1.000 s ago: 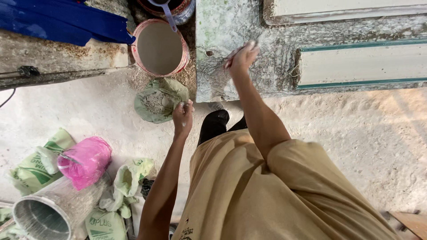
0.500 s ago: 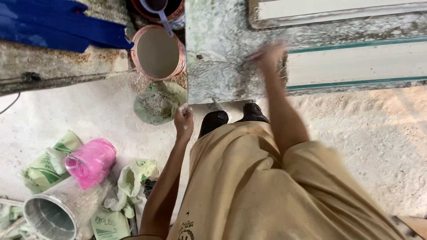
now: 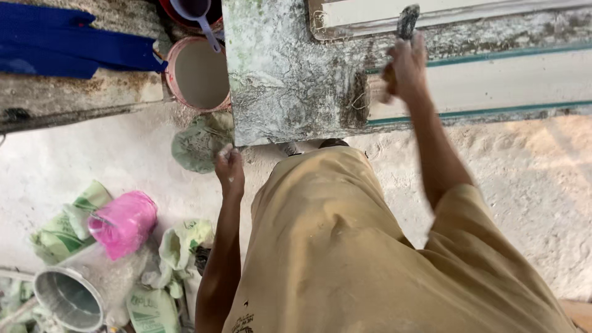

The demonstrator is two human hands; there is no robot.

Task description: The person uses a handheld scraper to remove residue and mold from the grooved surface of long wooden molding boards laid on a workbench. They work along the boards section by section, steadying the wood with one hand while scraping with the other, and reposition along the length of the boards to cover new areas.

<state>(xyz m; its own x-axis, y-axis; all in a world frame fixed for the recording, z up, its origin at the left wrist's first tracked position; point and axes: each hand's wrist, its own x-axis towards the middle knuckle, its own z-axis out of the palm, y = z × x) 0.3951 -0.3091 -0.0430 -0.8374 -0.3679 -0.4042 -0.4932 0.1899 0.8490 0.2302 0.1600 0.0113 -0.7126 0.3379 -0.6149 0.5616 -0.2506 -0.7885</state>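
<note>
My right hand (image 3: 404, 71) is raised against a weathered, white-smeared panel (image 3: 290, 80) and is closed on a dark-handled tool (image 3: 407, 21) whose tip rests at the edge of a pale framed board (image 3: 493, 80). What kind of tool it is stays unclear. My left hand (image 3: 229, 169), dusted white, hangs by my side with its fingers curled and nothing visible in it. It is just below the panel's lower left corner. My tan shirt (image 3: 345, 246) fills the lower middle of the view.
A pink-rimmed bucket of whitish mix (image 3: 198, 74) stands left of the panel, with a pale scoop (image 3: 200, 15) behind it. A blue cloth (image 3: 68, 46) lies on a ledge. On the ground are a green lid-like disc (image 3: 197, 145), a pink bag (image 3: 123, 222), green sacks (image 3: 61, 225) and a metal can (image 3: 71, 299).
My right hand has travelled right and upward along the panel with the tool. My left hand stays hanging near the panel's lower corner. The view has shifted right.
</note>
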